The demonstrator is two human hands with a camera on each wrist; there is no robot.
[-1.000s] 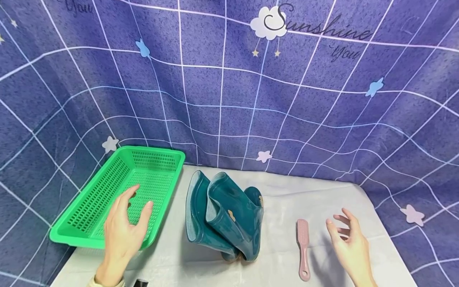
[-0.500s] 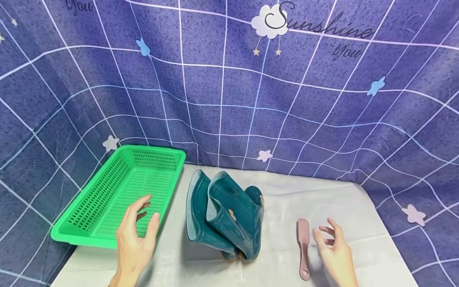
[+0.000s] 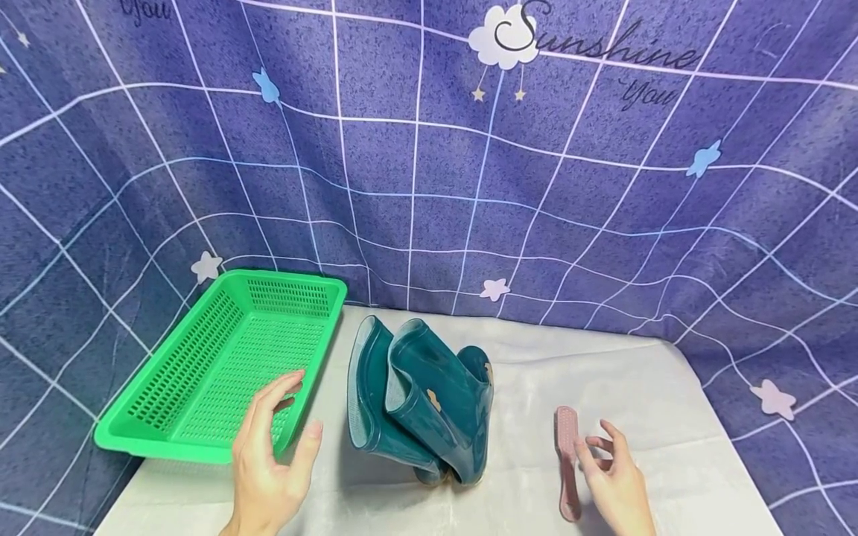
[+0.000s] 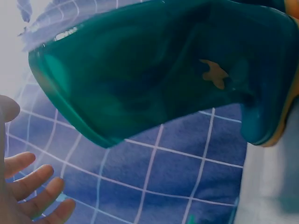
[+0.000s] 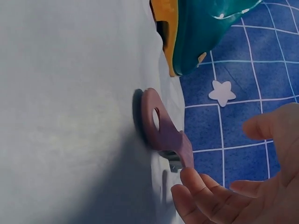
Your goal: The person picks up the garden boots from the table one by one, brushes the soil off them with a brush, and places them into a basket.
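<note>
A pair of teal rubber boots (image 3: 452, 402) stands leaning together in the middle of the table, openings toward the left. To their right lies a pink long-handled brush (image 3: 567, 428) with a hole in the handle end; its underside is mostly hidden. My right hand (image 3: 615, 476) hovers just right of the brush, thumb close to it, fingers loosely bent and holding nothing. Between the boots and the green basket, my left hand (image 3: 271, 454) is spread with nothing in it. The left wrist view shows one boot (image 4: 140, 79) beyond the left fingers (image 4: 35, 186).
The green perforated plastic basket (image 3: 161, 449) sits at the left of the table, its near right corner partly behind my left hand. White cloth (image 3: 529, 357) covers the table. A blue-purple gridded curtain (image 3: 442, 171) rises along the back and sides.
My left hand has moved right from over the basket toward the boots. My right hand has come left, up to the brush. Boots, brush and basket stay where they were.
</note>
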